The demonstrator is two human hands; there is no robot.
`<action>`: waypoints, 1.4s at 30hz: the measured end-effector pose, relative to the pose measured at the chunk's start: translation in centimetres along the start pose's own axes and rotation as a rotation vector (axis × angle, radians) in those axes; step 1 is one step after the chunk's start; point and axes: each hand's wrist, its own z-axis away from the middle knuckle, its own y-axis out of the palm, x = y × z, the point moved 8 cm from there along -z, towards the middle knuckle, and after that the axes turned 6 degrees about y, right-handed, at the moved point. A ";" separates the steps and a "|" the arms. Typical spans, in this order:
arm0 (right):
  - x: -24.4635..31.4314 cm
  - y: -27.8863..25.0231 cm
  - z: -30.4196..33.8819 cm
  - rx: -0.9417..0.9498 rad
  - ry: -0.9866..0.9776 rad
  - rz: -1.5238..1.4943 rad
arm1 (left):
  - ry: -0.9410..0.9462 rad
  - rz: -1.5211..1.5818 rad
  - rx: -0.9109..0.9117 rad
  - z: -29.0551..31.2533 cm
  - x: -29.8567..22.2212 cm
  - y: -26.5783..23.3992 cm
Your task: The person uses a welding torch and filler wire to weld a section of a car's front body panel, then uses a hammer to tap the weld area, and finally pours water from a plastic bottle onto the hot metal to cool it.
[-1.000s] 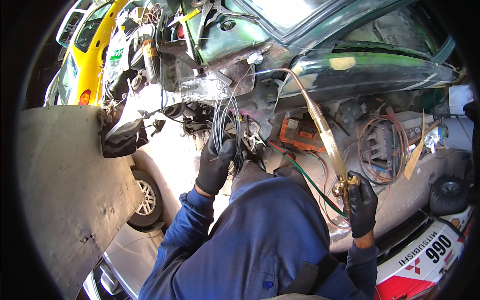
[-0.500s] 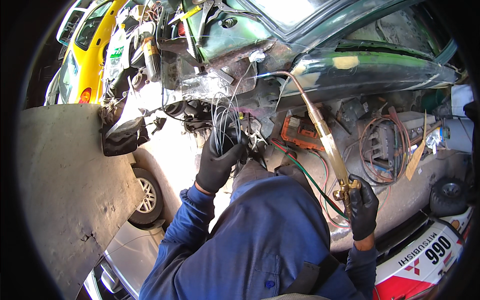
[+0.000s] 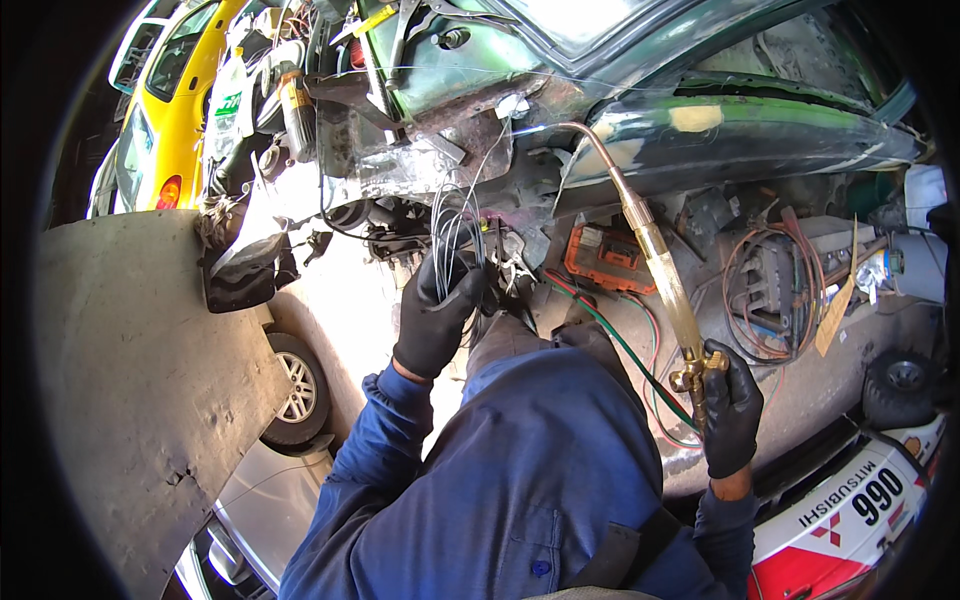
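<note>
In a black glove, my right hand (image 3: 732, 410) is closed round the valve end of a brass gas welding torch (image 3: 668, 290). Its bent copper tip points up and left, with a small bluish-white flame (image 3: 535, 129) at the end. My left hand (image 3: 440, 312), also gloved, grips a coil of thin wire (image 3: 458, 232). One strand of it rises toward a bare metal panel (image 3: 470, 150) of a green car body (image 3: 480, 75), close to the flame. Whether the strand touches the panel I cannot tell.
Red and green hoses (image 3: 610, 340) run from the torch across the floor. An orange case (image 3: 608, 257) lies beyond them, with coiled cable (image 3: 765, 295) to the right. A large flat sheet (image 3: 140, 370) covers the left side. A white-and-red vehicle (image 3: 850, 520) stands at lower right.
My right hand and the torch body have shifted slightly right, the tip staying near the panel. My left hand keeps its hold on the wire coil, almost in the same place.
</note>
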 end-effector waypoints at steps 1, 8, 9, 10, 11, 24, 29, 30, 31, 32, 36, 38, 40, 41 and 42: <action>0.0 -0.1 0.0 0.001 -0.012 0.008 | -0.003 0.026 -0.003 0.1 -0.3 0.1; -1.3 -0.4 -0.3 0.042 0.057 0.018 | 0.031 -0.121 0.069 0.0 -2.3 0.0; -1.3 -0.5 -0.2 0.042 0.054 0.028 | 0.015 -0.040 0.075 0.1 -2.3 0.1; -1.1 -0.4 -0.2 0.047 0.041 0.026 | -0.014 -0.016 0.046 0.1 -2.1 -0.1; -1.1 -0.4 -0.2 0.042 0.054 0.030 | -0.042 0.007 0.019 0.1 -1.8 -0.3; 0.4 -0.2 0.0 -0.041 0.082 -0.012 | -0.026 0.037 -0.010 -1.8 -0.4 0.4; 1.4 0.3 -0.5 -0.060 0.016 0.011 | 0.037 0.031 0.009 -3.0 -0.4 1.1; 1.5 0.4 -0.6 -0.057 0.018 0.001 | 0.052 0.047 0.004 -3.1 -0.3 1.1; 1.6 0.5 -0.7 -0.048 0.021 -0.021 | 0.055 0.011 0.011 -3.2 -0.2 1.0; 1.7 0.6 -0.7 -0.051 0.017 -0.008 | 0.058 -0.023 0.018 -3.3 -0.1 0.9; 2.3 0.8 -1.0 -0.063 -0.004 0.026 | 0.062 -0.064 0.045 -3.7 0.4 0.8; 2.5 0.8 -1.2 -0.075 -0.011 0.055 | 0.058 -0.056 0.036 -3.8 0.6 0.7; 2.6 0.9 -1.3 -0.076 -0.005 0.078 | 0.052 -0.060 0.037 -3.9 0.7 0.6; 2.6 0.9 -1.4 -0.077 -0.001 0.086 | 0.049 -0.066 0.042 -3.9 0.7 0.6; 2.5 0.9 -1.5 -0.076 0.005 0.094 | 0.042 -0.072 0.047 -3.9 0.7 0.6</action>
